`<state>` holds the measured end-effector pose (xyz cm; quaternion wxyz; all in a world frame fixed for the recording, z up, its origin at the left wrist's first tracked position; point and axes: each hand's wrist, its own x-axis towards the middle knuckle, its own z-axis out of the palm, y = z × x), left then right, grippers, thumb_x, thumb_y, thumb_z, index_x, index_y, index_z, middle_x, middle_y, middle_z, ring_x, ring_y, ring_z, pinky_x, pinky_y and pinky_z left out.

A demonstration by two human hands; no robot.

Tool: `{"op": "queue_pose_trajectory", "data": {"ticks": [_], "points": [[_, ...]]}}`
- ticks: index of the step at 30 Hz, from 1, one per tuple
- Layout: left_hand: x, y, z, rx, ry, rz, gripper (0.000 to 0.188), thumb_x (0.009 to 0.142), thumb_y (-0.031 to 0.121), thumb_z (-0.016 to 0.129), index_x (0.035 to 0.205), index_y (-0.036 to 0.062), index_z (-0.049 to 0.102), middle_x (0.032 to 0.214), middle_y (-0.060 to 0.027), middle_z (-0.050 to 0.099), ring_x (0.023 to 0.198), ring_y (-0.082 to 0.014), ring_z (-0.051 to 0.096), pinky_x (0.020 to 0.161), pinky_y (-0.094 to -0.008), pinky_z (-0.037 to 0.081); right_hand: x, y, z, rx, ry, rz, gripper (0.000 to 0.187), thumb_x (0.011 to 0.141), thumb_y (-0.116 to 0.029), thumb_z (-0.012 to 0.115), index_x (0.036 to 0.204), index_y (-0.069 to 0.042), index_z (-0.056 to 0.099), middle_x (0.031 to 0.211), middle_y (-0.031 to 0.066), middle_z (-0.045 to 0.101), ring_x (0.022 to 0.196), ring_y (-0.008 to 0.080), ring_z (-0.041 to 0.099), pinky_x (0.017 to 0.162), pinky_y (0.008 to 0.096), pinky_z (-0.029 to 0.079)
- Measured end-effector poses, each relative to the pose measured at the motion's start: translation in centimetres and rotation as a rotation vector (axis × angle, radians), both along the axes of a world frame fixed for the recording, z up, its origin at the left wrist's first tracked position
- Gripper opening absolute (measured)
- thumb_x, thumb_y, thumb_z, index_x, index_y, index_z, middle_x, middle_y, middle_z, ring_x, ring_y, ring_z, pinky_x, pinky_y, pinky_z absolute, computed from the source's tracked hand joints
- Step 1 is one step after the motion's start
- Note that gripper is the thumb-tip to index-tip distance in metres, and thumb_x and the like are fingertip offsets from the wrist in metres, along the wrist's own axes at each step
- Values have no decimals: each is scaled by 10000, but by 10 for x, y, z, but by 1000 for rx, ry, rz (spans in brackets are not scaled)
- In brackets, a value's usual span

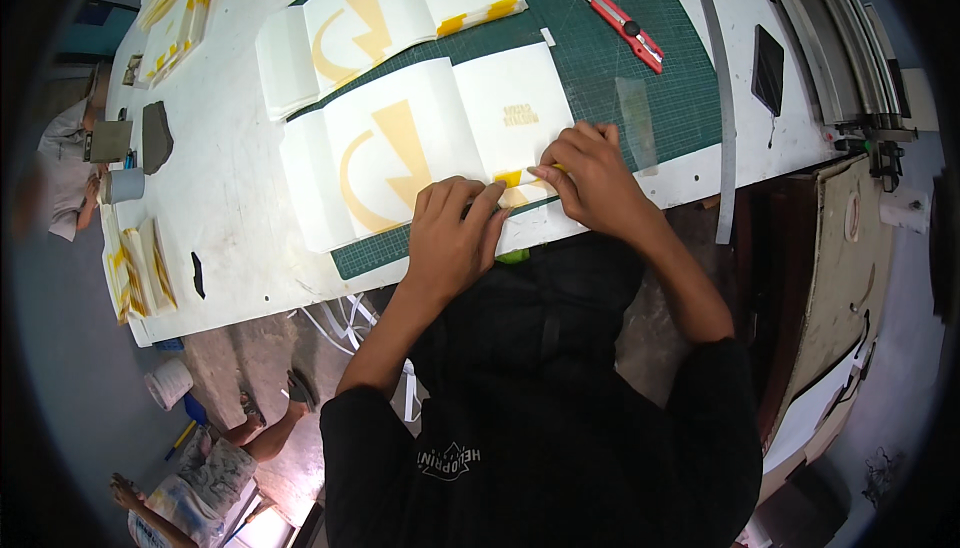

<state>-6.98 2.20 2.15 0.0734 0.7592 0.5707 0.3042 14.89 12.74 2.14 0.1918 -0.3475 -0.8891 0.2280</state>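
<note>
Wears a loose black short-sleeved shirt (590, 448), with wide sleeves (368, 438) roughly elbow-length. Carries a small white left-chest print (450, 460), line-drawn, jagged and lettered. Leaves forearms (690, 283), left hand (453, 226) and right hand (597, 176) bare.

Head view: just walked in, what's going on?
A person's left hand and right hand work at the near edge of a white printed sheet, either side of a yellow strip. The sheet lies on a green cutting mat. A similar sheet lies beyond; the red cutter lies unheld.
</note>
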Motion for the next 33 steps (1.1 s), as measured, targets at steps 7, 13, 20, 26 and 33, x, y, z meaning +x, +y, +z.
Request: {"op": "queue_pose_trajectory", "data": {"ticks": [7, 13, 20, 26, 33], "points": [[17, -16, -4, -19, 77, 105, 526, 872, 273, 828, 1352, 100, 697, 1163, -132, 607, 1083, -321, 589, 909, -459, 461, -6, 3, 5, -29, 3, -20, 119, 925, -135, 755, 910, -42, 683, 914, 103, 662, 951, 289, 589, 929, 447, 369], [27, -21, -13, -4, 90, 167, 549, 881, 318, 825, 1362, 89, 692, 1185, -150, 596, 1107, -336, 578, 942, -468, 448, -7, 2, 3, -22, 48, -37, 122, 913, -114, 773, 873, -55, 674, 857, 72, 653, 883, 266, 580, 895, 411, 360], [27, -22, -15, 18, 78, 168, 559, 883, 327, 823, 1355, 59, 687, 1187, -157, 597, 1115, -340, 578, 957, -478, 444, -8, 2, 5, -41, 35, -48, 123, 904, -120, 795, 888, -55, 691, 844, 63, 652, 881, 257, 576, 890, 406, 358], [30, -20, -14, 0, 146, 168, 520, 909, 304, 790, 1338, 29, 685, 1280, -147, 615, 1163, -340, 560, 991, -494, 428, -8, -3, -6, 25, 46, -98, 137, 885, -137, 796, 928, -60, 691, 937, 86, 673, 922, 285, 598, 909, 456, 369], [32, -20, -16, 1, 253, 153, 507, 935, 306, 734, 1343, 11, 676, 1381, -109, 630, 1201, -341, 546, 1027, -496, 416, -9, -80, -18, 466, 39, -345, 399, 901, -232, 787, 1248, -61, 687, 1384, 174, 608, 1238, 342, 591, 1077, 568, 337]]}}
